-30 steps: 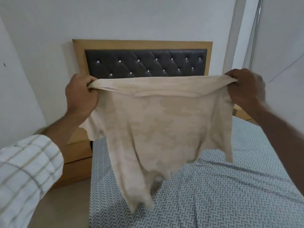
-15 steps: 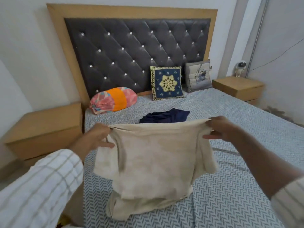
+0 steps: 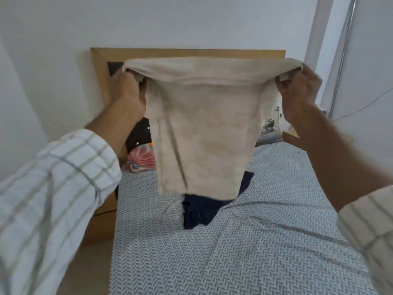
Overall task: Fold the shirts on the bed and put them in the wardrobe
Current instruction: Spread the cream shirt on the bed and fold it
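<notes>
The beige shirt [image 3: 200,133] is held up in the air above the bed [image 3: 244,252], stretched wide between two raised hands. Its top edge is pulled taut in front of the wooden headboard [image 3: 100,67], and the cloth hangs down, narrowing toward its lower edge, which is clear of the bed cover. The left top corner is gripped by the left hand [image 3: 127,92], whose fingers are curled round the bunched cloth, so that the fabric wraps over them. The right top corner is gripped in the same way by the right hand [image 3: 299,92]; a small fold of cloth is seen poking out between its curled fingers [image 3: 285,81]. Both forearms are bare, with striped white sleeves pushed back. On the patterned bed cover, directly below and partly hidden behind the hanging shirt, a dark navy garment [image 3: 197,211] is seen lying crumpled. A pink and orange bolster [image 3: 141,158] is partly visible at the head of the bed, to the left of the shirt.
</notes>
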The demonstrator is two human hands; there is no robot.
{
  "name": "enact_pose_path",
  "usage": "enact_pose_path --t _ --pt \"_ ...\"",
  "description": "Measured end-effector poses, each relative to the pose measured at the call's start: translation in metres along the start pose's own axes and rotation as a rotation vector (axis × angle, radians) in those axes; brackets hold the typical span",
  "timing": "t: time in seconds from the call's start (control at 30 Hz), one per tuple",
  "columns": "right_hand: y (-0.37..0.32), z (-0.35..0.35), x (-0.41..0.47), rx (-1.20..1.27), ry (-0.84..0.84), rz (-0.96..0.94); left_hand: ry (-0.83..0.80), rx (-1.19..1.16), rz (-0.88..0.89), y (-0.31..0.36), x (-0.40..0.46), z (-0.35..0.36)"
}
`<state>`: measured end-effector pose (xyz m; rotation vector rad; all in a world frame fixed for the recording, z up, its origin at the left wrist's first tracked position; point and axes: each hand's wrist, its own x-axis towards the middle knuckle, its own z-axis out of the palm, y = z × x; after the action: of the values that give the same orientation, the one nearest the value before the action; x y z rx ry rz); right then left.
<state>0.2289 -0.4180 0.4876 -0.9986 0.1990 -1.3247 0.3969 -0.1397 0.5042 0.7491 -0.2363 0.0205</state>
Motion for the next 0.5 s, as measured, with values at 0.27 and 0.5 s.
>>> enact_pose_path --t 0.27,0.5 --pt "0.019 -0.118 -0.057 -0.403 -0.137 -0.111 -0.191 0.587 0.218 -0.026 -0.047 -0.091" --pt "0.091 -0.257 -0.164 -1.009 -0.255 0.172 -0.412 1.458 -0.073 -0.114 -0.12 -0.241"
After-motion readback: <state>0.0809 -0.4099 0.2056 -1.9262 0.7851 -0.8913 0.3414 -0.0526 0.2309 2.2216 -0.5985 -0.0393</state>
